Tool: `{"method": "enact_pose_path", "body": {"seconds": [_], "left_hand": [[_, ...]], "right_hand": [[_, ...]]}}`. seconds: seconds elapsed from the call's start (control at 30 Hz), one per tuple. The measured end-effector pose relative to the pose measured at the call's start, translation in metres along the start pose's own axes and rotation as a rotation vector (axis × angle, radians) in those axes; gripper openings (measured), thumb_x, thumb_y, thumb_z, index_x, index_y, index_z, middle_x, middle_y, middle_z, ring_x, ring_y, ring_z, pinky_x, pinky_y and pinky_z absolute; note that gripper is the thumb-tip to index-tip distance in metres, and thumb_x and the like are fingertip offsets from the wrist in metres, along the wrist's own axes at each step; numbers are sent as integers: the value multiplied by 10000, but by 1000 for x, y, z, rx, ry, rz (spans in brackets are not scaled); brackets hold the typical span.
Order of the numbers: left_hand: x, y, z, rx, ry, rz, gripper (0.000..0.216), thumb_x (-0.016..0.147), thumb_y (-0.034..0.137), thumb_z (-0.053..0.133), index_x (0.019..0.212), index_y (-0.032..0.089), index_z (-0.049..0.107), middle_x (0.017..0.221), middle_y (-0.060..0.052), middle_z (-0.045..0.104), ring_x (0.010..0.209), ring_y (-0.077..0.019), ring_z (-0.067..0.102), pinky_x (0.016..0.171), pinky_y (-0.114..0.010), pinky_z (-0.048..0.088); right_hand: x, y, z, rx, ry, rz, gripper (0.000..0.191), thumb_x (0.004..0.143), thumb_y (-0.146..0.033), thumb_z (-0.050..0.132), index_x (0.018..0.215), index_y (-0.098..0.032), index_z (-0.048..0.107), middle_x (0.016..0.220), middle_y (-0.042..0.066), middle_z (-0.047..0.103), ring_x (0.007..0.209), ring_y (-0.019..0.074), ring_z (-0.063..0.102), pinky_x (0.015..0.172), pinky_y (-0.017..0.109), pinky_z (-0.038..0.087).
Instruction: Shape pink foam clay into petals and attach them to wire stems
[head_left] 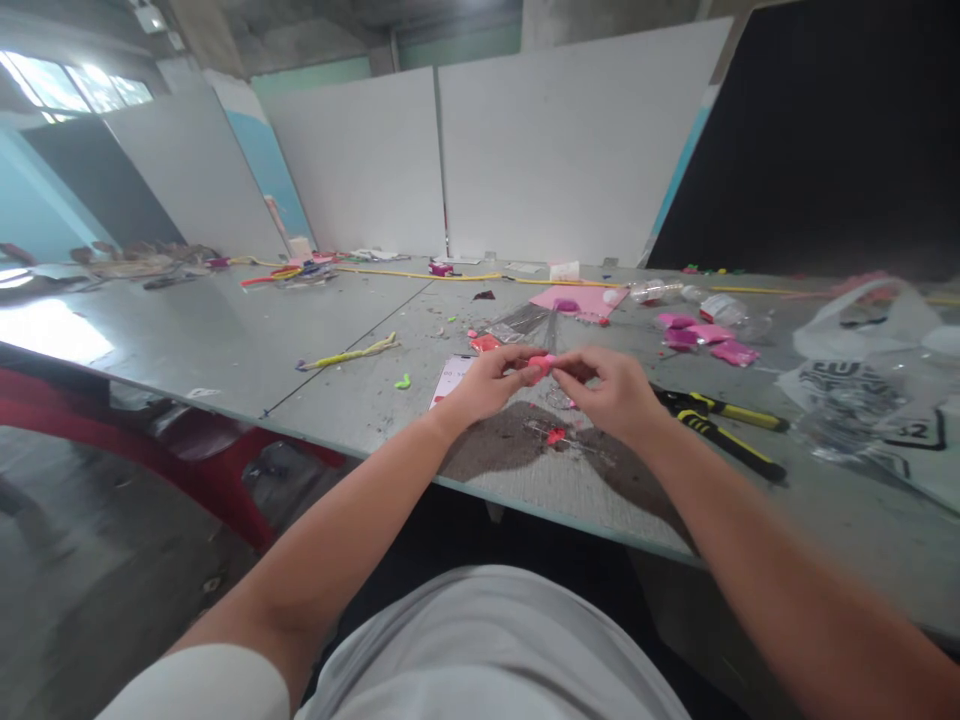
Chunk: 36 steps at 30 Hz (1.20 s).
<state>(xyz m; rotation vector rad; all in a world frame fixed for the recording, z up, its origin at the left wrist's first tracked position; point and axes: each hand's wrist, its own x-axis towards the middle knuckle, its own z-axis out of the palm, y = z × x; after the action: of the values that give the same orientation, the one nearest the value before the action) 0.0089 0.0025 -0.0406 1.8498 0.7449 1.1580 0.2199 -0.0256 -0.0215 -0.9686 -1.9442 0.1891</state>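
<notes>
Between the fingers of both hands is a small lump of pink modelling clay point(541, 366), held just above the table. My left hand point(496, 380) is closed on its left side, thumb and fingers pinching it. My right hand point(604, 388) grips the right side of the same lump with its fingertips. Below the hands lies a small red piece point(555, 436) with thin clear or wiry bits around it. A phone point(450, 378) with a lit screen lies partly behind my left wrist. Beyond the hands sits an orange-red packet point(485, 343).
Yellow-and-black pliers point(731, 445) lie right of my right hand. Farther right are pink and purple packets point(709, 335), a plastic bottle point(735, 315) and a white plastic bag point(862, 370). A pink sheet point(589, 298) lies behind. Left are a green clay bit point(403, 381) and a yellow twisted strand point(352, 354).
</notes>
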Motion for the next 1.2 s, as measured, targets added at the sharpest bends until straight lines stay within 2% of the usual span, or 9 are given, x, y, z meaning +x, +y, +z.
{"method": "enact_pose_path", "body": {"seconds": [0.27,0.5,0.6,0.7,0.8,0.9,1.03,1.13,1.2], "left_hand": [[-2,1,4,-231,-51,-48,522,884,489,782,1289,162,738,1236,-114,733,1155,-246,688,1097,-457,543],[-2,5,2,-76,-37,-17,457,869,448,800,1218,157,742,1206,-123,745,1143,-244,683,1050,-419,530],[0,6,1,7,2,9,394,845,418,819,1133,161,743,1122,-96,749,1064,-209,681,977,-373,534],[0,4,1,56,48,27,361,872,442,783,1095,163,724,1076,-81,739,996,-182,677,924,-346,538],[0,-1,0,223,102,84,314,922,432,720,1076,159,708,1055,-89,727,962,-184,676,891,-343,552],[1,-9,-4,570,116,160,240,911,282,690,1111,153,718,1070,-110,722,1007,-231,668,940,-390,546],[5,-17,-7,930,-1,72,334,877,125,585,1168,142,746,1117,-135,722,1081,-275,668,1016,-417,522],[7,-20,-8,1015,-85,32,268,869,106,549,1003,146,778,1067,-139,723,1081,-289,669,1017,-426,528],[6,-19,-8,1007,-85,45,250,862,125,578,1004,148,783,1105,-149,719,1108,-302,663,1038,-442,522]], "right_hand": [[-2,-3,-2,-51,24,-119,120,940,-288,673,961,-211,762,869,51,786,730,199,698,682,333,540],[-2,-3,1,-81,-32,-94,110,947,-282,636,908,-220,717,827,43,755,724,201,677,682,337,507],[-2,-4,2,-77,-38,-40,124,942,-292,614,871,-218,685,806,44,740,705,198,671,659,336,503],[-2,-5,2,-8,74,105,117,910,-314,646,879,-212,693,818,55,763,708,207,704,650,337,536],[-2,-3,-1,71,189,257,104,855,-319,713,874,-218,732,822,59,792,684,218,728,623,344,567],[-1,0,-4,154,213,340,114,792,-322,789,852,-226,768,831,67,808,650,223,726,569,346,576],[0,6,-6,182,203,335,191,734,-378,874,789,-228,768,772,73,796,611,231,710,541,365,581],[-2,16,-6,174,220,298,206,801,-416,832,861,-226,777,766,76,795,670,259,744,617,406,620],[-2,22,-7,181,217,289,223,874,-421,764,976,-224,787,833,84,813,760,280,778,723,454,646]]}}
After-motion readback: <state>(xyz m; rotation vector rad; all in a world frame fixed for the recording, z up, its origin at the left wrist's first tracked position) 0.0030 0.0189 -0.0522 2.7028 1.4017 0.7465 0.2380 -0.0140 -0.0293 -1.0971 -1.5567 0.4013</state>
